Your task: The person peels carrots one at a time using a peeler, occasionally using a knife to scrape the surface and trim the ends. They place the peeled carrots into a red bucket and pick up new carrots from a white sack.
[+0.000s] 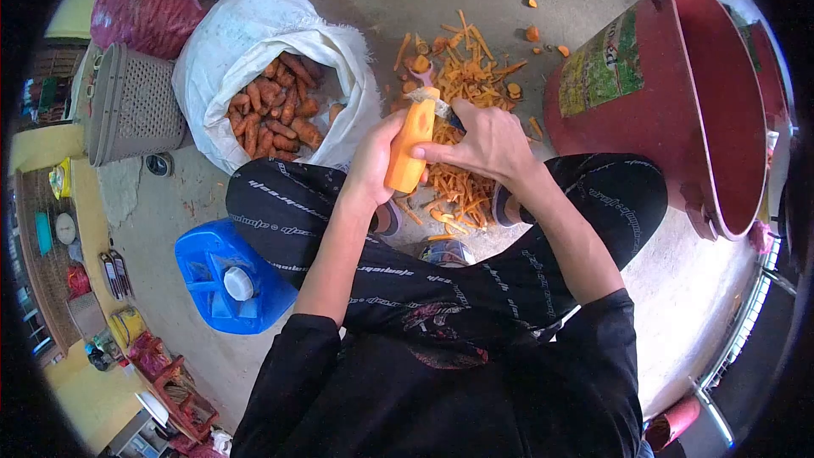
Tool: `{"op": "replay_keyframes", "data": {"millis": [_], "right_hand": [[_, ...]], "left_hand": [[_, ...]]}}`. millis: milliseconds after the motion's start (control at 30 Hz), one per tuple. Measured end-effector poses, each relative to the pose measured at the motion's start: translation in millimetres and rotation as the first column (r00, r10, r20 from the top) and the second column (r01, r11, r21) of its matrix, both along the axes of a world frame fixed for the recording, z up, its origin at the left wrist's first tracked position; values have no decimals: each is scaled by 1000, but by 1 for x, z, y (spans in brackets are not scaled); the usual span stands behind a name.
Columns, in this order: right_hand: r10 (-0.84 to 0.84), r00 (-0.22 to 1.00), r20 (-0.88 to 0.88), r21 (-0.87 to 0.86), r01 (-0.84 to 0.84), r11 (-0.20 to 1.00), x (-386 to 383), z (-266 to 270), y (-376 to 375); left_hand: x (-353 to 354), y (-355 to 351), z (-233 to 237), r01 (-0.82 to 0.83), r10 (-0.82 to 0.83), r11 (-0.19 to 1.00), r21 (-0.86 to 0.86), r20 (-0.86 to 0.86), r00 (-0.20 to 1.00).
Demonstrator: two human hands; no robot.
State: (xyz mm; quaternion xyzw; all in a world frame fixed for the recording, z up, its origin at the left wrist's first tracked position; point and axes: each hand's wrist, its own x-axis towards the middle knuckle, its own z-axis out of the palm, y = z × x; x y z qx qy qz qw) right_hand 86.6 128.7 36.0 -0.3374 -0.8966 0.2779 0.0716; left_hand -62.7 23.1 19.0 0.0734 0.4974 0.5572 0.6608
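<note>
A thick orange carrot with its skin pared off (410, 149) is held upright, slightly tilted, above the floor between my knees. My left hand (373, 157) wraps round its left side. My right hand (487, 142) grips a knife, whose blade (431, 105) lies across the carrot's top end; the handle is mostly hidden by my fingers. My right thumb presses on the carrot's side. Below my hands, a heap of orange peelings (462, 191) is spread over the floor.
At the left stands a white sack (254, 21) full of unpeeled carrots (275, 110), beside a grey plastic basket (144, 102). A blue jerrycan (229, 280) lies near my left knee. A large red tub (627, 93) stands at the right.
</note>
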Motion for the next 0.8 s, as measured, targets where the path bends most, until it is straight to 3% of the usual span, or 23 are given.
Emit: {"op": "replay_keyframes", "data": {"millis": [233, 433, 533, 700, 800], "right_hand": [[39, 995, -95, 65, -33, 997, -1, -15, -7], [53, 996, -67, -62, -58, 996, -1, -11, -3], [25, 998, -66, -167, -36, 985, -5, -7, -13], [37, 999, -19, -230, -40, 972, -2, 2, -8], [46, 999, -19, -268, -49, 962, -3, 0, -7]], "left_hand": [[-3, 0, 1, -5, 14, 995, -100, 94, 996], [-1, -2, -1, 1, 10, 996, -89, 127, 992], [11, 0, -4, -162, 164, 985, -63, 30, 986], [1, -3, 0, 4, 4, 999, -50, 165, 986], [2, -3, -4, -15, 32, 994, -106, 154, 988]]}}
